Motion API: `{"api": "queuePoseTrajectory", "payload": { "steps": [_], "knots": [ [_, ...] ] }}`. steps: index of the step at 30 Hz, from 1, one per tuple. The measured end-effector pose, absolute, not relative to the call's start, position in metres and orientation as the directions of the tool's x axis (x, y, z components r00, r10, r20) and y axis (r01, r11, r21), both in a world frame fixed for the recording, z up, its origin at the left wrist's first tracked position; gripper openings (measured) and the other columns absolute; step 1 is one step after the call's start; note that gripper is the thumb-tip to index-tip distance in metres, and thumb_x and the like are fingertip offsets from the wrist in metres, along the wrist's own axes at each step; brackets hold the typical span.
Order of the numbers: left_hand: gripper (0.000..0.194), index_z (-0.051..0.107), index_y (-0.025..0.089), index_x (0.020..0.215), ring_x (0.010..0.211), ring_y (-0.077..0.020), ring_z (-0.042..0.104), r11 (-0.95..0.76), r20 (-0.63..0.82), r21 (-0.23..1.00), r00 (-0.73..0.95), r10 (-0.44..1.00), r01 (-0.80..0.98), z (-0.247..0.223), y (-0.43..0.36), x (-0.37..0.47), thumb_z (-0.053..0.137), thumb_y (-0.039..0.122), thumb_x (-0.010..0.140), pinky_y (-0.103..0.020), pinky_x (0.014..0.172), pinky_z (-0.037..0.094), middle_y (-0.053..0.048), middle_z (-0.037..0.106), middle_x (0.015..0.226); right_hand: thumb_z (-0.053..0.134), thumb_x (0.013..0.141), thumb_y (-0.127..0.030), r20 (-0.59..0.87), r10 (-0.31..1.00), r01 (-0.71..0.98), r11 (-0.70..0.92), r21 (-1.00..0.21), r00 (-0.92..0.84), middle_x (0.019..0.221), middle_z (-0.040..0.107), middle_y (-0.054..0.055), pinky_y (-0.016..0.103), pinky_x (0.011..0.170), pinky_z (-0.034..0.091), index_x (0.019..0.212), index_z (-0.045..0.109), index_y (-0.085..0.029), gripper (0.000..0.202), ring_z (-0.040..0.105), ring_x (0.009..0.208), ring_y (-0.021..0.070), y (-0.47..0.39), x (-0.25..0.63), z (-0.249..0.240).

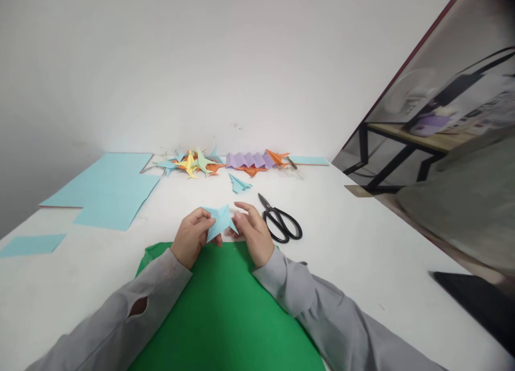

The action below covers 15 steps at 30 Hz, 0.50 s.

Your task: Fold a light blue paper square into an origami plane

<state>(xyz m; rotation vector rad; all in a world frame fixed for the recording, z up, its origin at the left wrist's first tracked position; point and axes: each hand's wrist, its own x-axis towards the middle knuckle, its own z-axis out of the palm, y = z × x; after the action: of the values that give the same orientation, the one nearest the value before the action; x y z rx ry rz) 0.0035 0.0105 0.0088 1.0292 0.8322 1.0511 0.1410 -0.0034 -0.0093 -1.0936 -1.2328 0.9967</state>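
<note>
Right now your left hand [192,234] pinches a pale blue folded paper [219,220] between thumb and fingers, its creased, pointed corners flaring outward. Your right hand [254,232] is at the paper's right-hand points, index finger and thumb parted; you cannot tell whether its fingertips touch it. You hold the paper just above the white surface [346,285], near the far edge of a smooth green sheet [225,312]. Just right of your right hand lie scissors [280,219] with a dull metal tip and rounded black loops. Beyond your hands sits a sharp-creased blue paper shape [238,184]. Along the surface's far edge, you have spiky colored paper shapes [191,164] beside pleated purple paper [247,160]. Flat, matte blue sheets [115,180] cover the far left corner.
</note>
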Motion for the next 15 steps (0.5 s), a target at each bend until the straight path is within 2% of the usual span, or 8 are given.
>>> {"api": "queuePoseTrajectory", "payload": {
  "steps": [1, 3, 5, 8, 11, 13, 15],
  "knots": [
    [0.016, 0.045, 0.018, 0.067, 0.042, -0.0137, 0.054, 0.158, -0.062, 0.953, 0.344, 0.937, -0.259, 0.0067, 0.0107, 0.003, 0.059, 0.027, 0.068, -0.026, 0.045, 0.043, 0.004, 0.056, 0.046, 0.049, 0.078, -0.042, 0.151, 0.988, -0.095, 0.155, -0.983, 0.042, 0.052, 0.044, -0.007, 0.025, 0.048, 0.043, 0.112, 0.043, -0.018, 0.042, 0.051, 0.048, 0.0124, -0.0021, 0.1407, -0.0091],
    [0.017, 0.047, 0.017, 0.068, 0.042, -0.0131, 0.054, 0.142, -0.051, 0.97, 0.406, 0.913, -0.199, 0.0023, 0.011, 0.002, 0.059, 0.029, 0.069, -0.025, 0.045, 0.042, 0.003, 0.057, 0.048, 0.062, 0.069, -0.037, 0.125, 0.992, -0.191, 0.12, -0.974, -0.014, 0.049, 0.043, -0.011, 0.022, 0.045, 0.04, 0.118, 0.037, -0.02, 0.058, 0.047, 0.043, 0.0097, -0.0016, 0.1398, -0.0079],
    [0.019, 0.048, 0.017, 0.068, 0.042, -0.012, 0.054, 0.095, -0.034, 0.988, 0.422, 0.906, -0.125, -0.0004, 0.0111, 0.0015, 0.059, 0.031, 0.07, -0.023, 0.043, 0.039, 0.002, 0.057, 0.047, 0.067, 0.064, -0.033, 0.111, 0.993, -0.205, 0.099, -0.974, -0.044, 0.052, 0.05, -0.009, 0.021, 0.043, 0.039, 0.12, 0.038, -0.02, 0.064, 0.047, 0.042, 0.0085, -0.0029, 0.1391, -0.0064],
    [0.022, 0.046, 0.017, 0.07, 0.039, -0.0109, 0.053, 0.065, -0.034, 0.996, 0.403, 0.914, -0.063, 0.0003, 0.0103, 0.0026, 0.061, 0.033, 0.069, -0.021, 0.04, 0.035, 0.004, 0.056, 0.046, 0.067, 0.064, -0.029, 0.118, 0.993, -0.148, 0.115, -0.982, -0.018, 0.052, 0.053, -0.007, 0.021, 0.04, 0.039, 0.114, 0.05, -0.019, 0.054, 0.044, 0.038, 0.0072, -0.0053, 0.1393, -0.006],
    [0.029, 0.041, 0.019, 0.074, 0.04, -0.0116, 0.055, 0.07, -0.017, 0.99, 0.375, 0.927, -0.126, 0.0039, 0.0087, 0.0044, 0.065, 0.033, 0.065, -0.021, 0.042, 0.039, 0.007, 0.056, 0.05, 0.062, 0.068, -0.028, 0.138, 0.99, -0.075, 0.138, -0.988, 0.002, 0.048, 0.052, -0.005, 0.022, 0.039, 0.038, 0.098, 0.065, -0.019, 0.032, 0.044, 0.037, 0.0077, -0.0064, 0.1402, -0.0073],
    [0.029, 0.04, 0.02, 0.073, 0.043, -0.0117, 0.056, 0.038, 0.018, 0.989, 0.38, 0.925, -0.14, 0.0056, 0.0079, 0.005, 0.065, 0.031, 0.065, -0.023, 0.044, 0.042, 0.007, 0.056, 0.053, 0.059, 0.07, -0.027, 0.138, 0.99, -0.05, 0.137, -0.989, -0.014, 0.052, 0.057, -0.002, 0.024, 0.041, 0.04, 0.085, 0.07, -0.018, 0.02, 0.048, 0.039, 0.0092, -0.0063, 0.1411, -0.0081],
    [0.024, 0.043, 0.019, 0.073, 0.045, -0.0118, 0.056, -0.006, 0.047, 0.995, 0.389, 0.92, -0.104, 0.0063, 0.0078, 0.0048, 0.063, 0.03, 0.067, -0.024, 0.046, 0.044, 0.005, 0.057, 0.054, 0.056, 0.071, -0.024, 0.125, 0.992, -0.036, 0.124, -0.992, -0.031, 0.056, 0.06, 0.0, 0.025, 0.044, 0.041, 0.08, 0.071, -0.018, 0.019, 0.051, 0.043, 0.0107, -0.0055, 0.1421, -0.0086]
  ]
}}
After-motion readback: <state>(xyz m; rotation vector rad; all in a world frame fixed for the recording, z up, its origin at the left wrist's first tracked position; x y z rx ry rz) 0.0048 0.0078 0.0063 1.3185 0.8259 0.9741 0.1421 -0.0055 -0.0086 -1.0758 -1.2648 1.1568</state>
